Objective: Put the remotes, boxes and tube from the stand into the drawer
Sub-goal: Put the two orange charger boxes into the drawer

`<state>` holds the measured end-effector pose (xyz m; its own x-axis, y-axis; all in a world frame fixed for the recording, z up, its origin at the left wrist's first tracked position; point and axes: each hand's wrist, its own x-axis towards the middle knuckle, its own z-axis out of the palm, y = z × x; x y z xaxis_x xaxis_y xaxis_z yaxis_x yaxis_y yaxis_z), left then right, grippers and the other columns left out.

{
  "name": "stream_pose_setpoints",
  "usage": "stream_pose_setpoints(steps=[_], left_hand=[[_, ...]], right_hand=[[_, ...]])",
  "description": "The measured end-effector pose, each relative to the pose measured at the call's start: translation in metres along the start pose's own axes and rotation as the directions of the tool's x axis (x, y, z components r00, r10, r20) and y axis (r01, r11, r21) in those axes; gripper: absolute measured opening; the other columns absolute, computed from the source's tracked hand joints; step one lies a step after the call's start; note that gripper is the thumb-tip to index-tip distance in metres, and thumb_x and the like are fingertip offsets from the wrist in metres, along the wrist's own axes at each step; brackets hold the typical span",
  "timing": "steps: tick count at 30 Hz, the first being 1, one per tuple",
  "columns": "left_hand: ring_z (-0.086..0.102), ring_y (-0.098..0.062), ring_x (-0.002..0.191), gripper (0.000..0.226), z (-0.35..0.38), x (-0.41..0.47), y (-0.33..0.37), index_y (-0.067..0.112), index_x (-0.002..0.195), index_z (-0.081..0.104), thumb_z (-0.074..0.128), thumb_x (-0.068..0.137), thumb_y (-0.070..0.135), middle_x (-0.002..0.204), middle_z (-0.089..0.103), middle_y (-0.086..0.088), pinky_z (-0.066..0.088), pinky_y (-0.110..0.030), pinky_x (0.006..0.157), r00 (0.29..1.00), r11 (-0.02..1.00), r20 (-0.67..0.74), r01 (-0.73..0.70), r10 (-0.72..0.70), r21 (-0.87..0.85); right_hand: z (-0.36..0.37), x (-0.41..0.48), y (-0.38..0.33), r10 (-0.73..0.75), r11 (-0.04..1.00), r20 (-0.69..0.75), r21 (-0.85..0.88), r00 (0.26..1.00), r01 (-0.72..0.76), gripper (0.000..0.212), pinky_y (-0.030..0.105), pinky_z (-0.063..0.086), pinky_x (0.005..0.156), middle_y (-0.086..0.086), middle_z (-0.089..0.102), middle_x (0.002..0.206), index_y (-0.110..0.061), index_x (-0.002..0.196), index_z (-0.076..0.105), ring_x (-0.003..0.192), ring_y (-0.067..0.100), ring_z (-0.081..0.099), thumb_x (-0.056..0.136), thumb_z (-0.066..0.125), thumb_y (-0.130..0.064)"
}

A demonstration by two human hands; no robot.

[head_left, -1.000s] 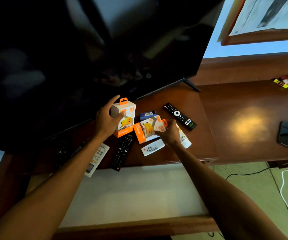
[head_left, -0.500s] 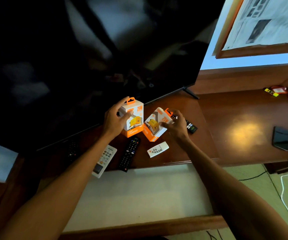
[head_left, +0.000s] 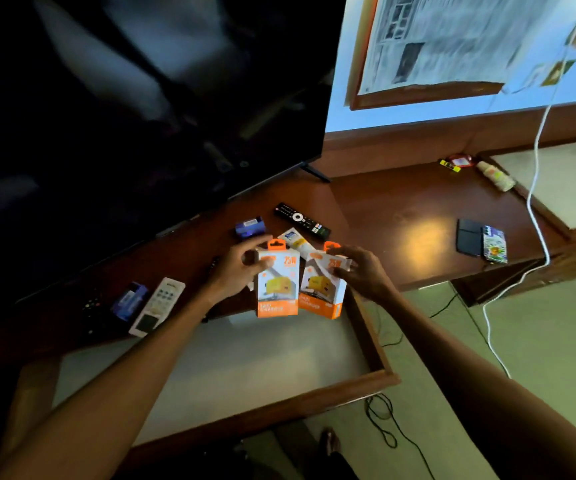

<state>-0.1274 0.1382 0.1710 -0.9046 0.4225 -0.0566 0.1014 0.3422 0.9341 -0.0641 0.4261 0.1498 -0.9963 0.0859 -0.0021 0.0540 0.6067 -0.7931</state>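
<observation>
My left hand (head_left: 236,268) grips one orange-and-white charger box (head_left: 277,285); my right hand (head_left: 359,268) grips a second one (head_left: 321,289). Both boxes hang side by side over the stand's front edge, above the back of the open drawer (head_left: 238,362). On the stand lie a black remote (head_left: 302,221), a small blue box (head_left: 250,226), a white tube (head_left: 297,242) partly behind the boxes, a white remote (head_left: 157,306) and another blue box (head_left: 129,301). A dark remote at far left is barely visible.
A large dark TV (head_left: 123,116) stands over the left of the wooden stand (head_left: 400,209). To the right lie a dark wallet (head_left: 469,236), a patterned phone (head_left: 494,244), a bottle (head_left: 496,176) and a white cable (head_left: 535,188). Black cord lies on the green floor.
Both hands lifted their charger boxes off the stand and brought them toward me, over the drawer's back edge. The view swung right, showing a second blue box at left.
</observation>
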Motion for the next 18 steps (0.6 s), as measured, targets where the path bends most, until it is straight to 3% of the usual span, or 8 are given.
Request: stream_pose_setpoints(steps=[2, 4, 6, 9, 14, 18], left_hand=[[0.062, -0.002, 0.111, 0.049, 0.022, -0.005, -0.014, 0.017, 0.134, 0.056, 0.07, 0.087, 0.011, 0.13, 0.061, -0.002, 0.05, -0.014, 0.089, 0.998, 0.998, 0.043, 0.051, -0.051, 0.023], [0.059, -0.016, 0.122, 0.05, 0.04, -0.007, -0.029, 0.025, 0.132, 0.057, 0.072, 0.086, 0.015, 0.135, 0.059, -0.004, 0.052, -0.03, 0.098, 0.992, 0.994, 0.08, 0.094, -0.098, 0.05], [0.055, -0.019, 0.126, 0.049, 0.057, -0.01, -0.041, 0.023, 0.131, 0.058, 0.073, 0.086, 0.014, 0.137, 0.057, -0.005, 0.051, -0.033, 0.099, 0.987, 0.989, 0.086, 0.127, -0.134, 0.08], [0.059, -0.016, 0.118, 0.049, 0.086, -0.022, -0.051, 0.021, 0.13, 0.057, 0.073, 0.084, 0.009, 0.129, 0.061, -0.006, 0.053, -0.026, 0.092, 0.978, 0.981, 0.084, 0.19, -0.192, 0.03], [0.065, -0.016, 0.113, 0.053, 0.114, -0.052, -0.081, 0.027, 0.133, 0.056, 0.075, 0.084, 0.017, 0.124, 0.066, -0.003, 0.058, -0.04, 0.089, 0.938, 0.942, 0.088, 0.336, -0.336, 0.016], [0.062, -0.022, 0.113, 0.051, 0.128, -0.062, -0.101, 0.032, 0.13, 0.055, 0.072, 0.086, 0.013, 0.125, 0.061, -0.009, 0.06, -0.042, 0.082, 0.896, 0.897, 0.052, 0.441, -0.44, -0.013]], right_hand=[[-0.002, -0.01, 0.023, 0.02, 0.999, 0.051, -0.032, 0.998, -0.019, 0.035, 0.044, 0.055, 0.088, -0.007, 0.069, 0.116, -0.035, 0.109, 0.07, 0.098, 0.017, 0.067, 0.075, 0.075, -0.028], [-0.001, -0.015, 0.043, 0.033, 0.998, 0.112, -0.061, 0.993, -0.027, 0.036, 0.042, 0.054, 0.088, -0.006, 0.069, 0.117, -0.034, 0.11, 0.071, 0.1, 0.017, 0.066, 0.076, 0.075, -0.023], [0.002, -0.016, 0.058, 0.034, 0.997, 0.181, -0.081, 0.983, -0.02, 0.036, 0.039, 0.053, 0.089, -0.004, 0.07, 0.117, -0.033, 0.11, 0.071, 0.103, 0.018, 0.066, 0.075, 0.074, -0.022], [0.008, -0.016, 0.08, 0.044, 0.995, 0.252, -0.101, 0.967, -0.019, 0.036, 0.033, 0.051, 0.087, 0.001, 0.071, 0.115, -0.026, 0.112, 0.072, 0.106, 0.019, 0.066, 0.077, 0.076, -0.021], [0.023, -0.035, 0.112, 0.045, 0.998, 0.399, -0.055, 0.916, -0.025, 0.031, 0.036, 0.054, 0.086, -0.003, 0.067, 0.11, -0.027, 0.11, 0.072, 0.102, 0.017, 0.065, 0.079, 0.076, -0.024], [0.037, -0.043, 0.127, 0.046, 0.997, 0.439, -0.074, 0.897, -0.014, 0.027, 0.008, 0.043, 0.078, -0.01, 0.063, 0.111, -0.024, 0.11, 0.072, 0.101, 0.001, 0.058, 0.083, 0.073, -0.022]])
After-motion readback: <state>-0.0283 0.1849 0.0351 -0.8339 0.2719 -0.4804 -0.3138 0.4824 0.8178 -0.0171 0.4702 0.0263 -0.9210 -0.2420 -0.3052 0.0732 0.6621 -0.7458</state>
